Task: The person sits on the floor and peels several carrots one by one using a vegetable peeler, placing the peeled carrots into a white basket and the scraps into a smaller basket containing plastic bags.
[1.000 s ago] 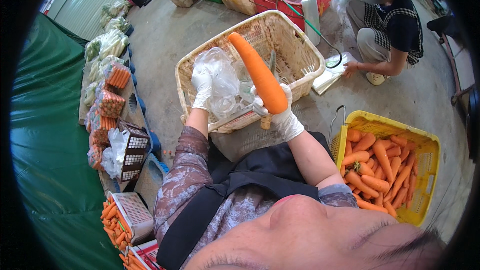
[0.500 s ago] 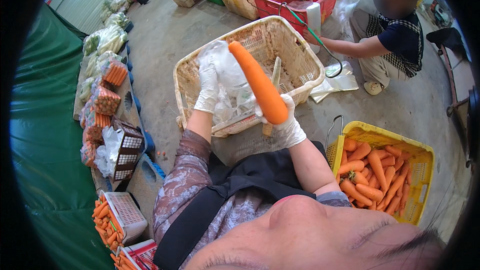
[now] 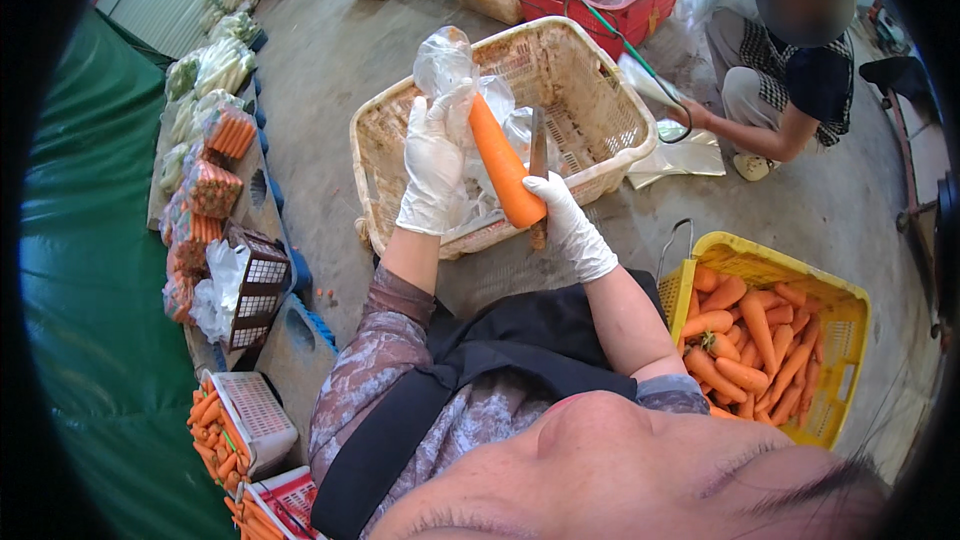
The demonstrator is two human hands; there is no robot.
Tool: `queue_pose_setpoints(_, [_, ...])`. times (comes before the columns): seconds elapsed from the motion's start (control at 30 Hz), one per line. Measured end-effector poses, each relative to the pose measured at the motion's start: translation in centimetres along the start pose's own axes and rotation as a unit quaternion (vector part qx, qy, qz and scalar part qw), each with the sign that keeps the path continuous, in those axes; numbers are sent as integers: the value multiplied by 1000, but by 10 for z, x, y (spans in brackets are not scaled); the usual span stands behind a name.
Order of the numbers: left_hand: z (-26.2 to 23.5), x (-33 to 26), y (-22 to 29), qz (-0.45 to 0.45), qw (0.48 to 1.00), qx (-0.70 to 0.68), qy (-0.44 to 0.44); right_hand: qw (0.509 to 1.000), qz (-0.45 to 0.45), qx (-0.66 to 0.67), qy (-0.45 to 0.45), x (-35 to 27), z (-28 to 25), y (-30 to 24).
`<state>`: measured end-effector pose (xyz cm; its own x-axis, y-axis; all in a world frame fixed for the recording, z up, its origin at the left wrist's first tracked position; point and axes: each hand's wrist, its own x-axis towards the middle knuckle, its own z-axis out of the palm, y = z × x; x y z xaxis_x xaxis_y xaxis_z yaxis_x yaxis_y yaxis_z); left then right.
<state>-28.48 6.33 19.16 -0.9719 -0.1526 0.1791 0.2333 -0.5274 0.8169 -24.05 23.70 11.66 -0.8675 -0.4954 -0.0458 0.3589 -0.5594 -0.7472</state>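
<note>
- While the gloved left hand (image 3: 432,165) grips a clear bag (image 3: 447,65), the carrot (image 3: 503,166) shows smooth, orange, long.
- It sits between both hands, above the beige basket (image 3: 400,130).
- Right hand (image 3: 570,225) clamps its thick lower end plus a knife (image 3: 538,155); narrow tip points up-left.

One head-worn fisheye view looks steeply down, close over the hands (image 3: 500,190) at frame centre, floor (image 3: 330,70) beyond.
</note>
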Motion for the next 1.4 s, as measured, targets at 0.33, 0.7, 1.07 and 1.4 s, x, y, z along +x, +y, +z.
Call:
queue_pose_setpoints(0.33, [-18, 4, -9, -33, 998, -31, 34, 994, -4, -98, -40, -1, 6, 6])
queue_pose_setpoints(0.7, [-49, 21, -19, 32, 987, 145, 65, 981, -14, -183, -64, -2, -3, 9])
queue_pose_setpoints(1.07, [-33, 11, -7, 43, 986, 156, 48, 945, 130, 255, -157, -22, 3, 28])
queue_pose_setpoints(1.4, [-27, 30, -26, 68, 962, 106, 241, 727, -25, 617, -302, -70, 42, 65])
